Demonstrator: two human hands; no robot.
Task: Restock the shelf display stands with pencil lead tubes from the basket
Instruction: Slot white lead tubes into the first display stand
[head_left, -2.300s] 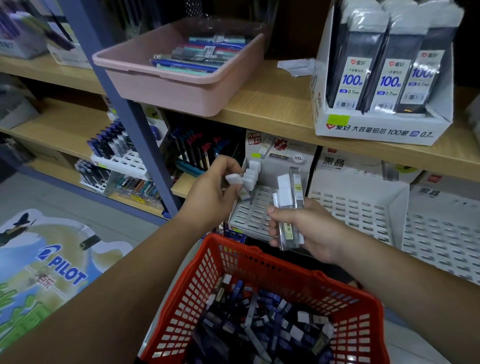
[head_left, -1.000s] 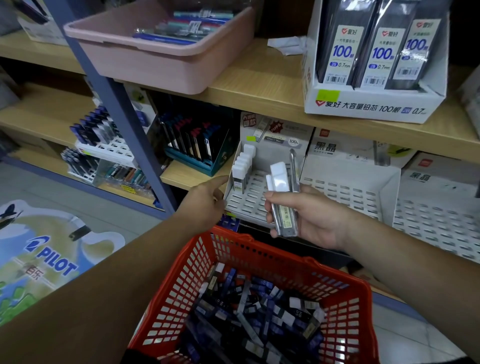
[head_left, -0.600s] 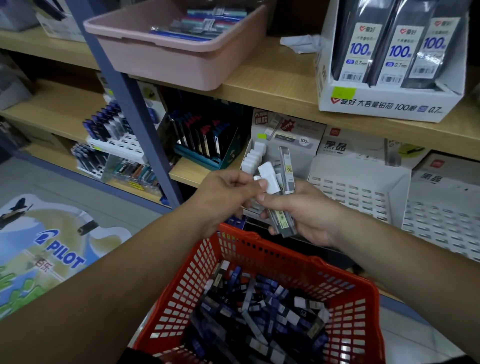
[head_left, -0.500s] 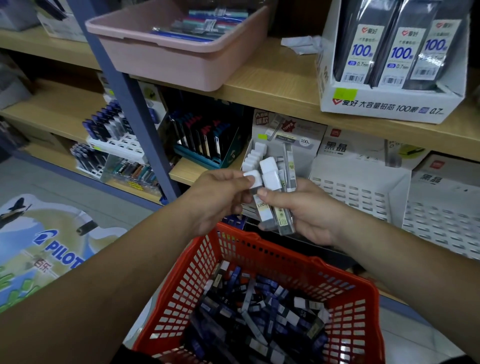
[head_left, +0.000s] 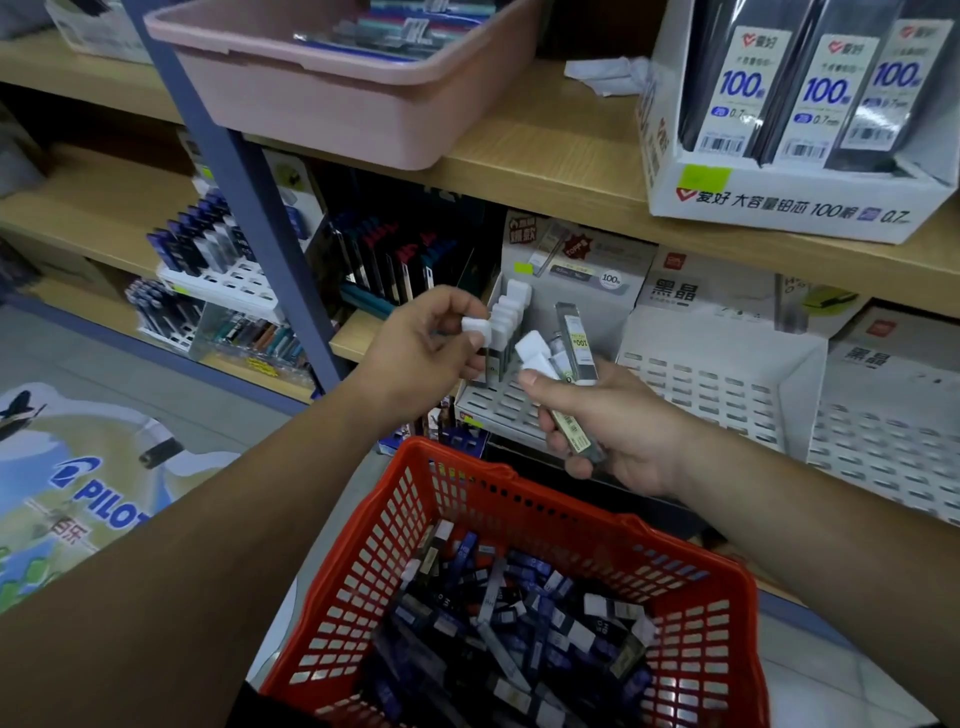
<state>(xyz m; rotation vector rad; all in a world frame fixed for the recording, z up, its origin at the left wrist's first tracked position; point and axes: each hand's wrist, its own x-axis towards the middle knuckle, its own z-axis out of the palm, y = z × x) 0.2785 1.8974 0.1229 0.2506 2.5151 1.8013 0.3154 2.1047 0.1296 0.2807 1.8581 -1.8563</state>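
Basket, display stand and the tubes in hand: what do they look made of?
Red basket: moulded plastic, slightly glossy; uniform open lattice walls. Display stand: matte white, slotted; card or thin plastic, cannot tell. Lead tubes in the right hand: clear hard plastic bodies, opaque white caps, seemingly plastic.

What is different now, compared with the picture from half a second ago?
The left hand has pulled one white-capped tube out of the bundle and carried it left, toward the row in the display stand. The right hand still grips the bundle; the red basket stays put.
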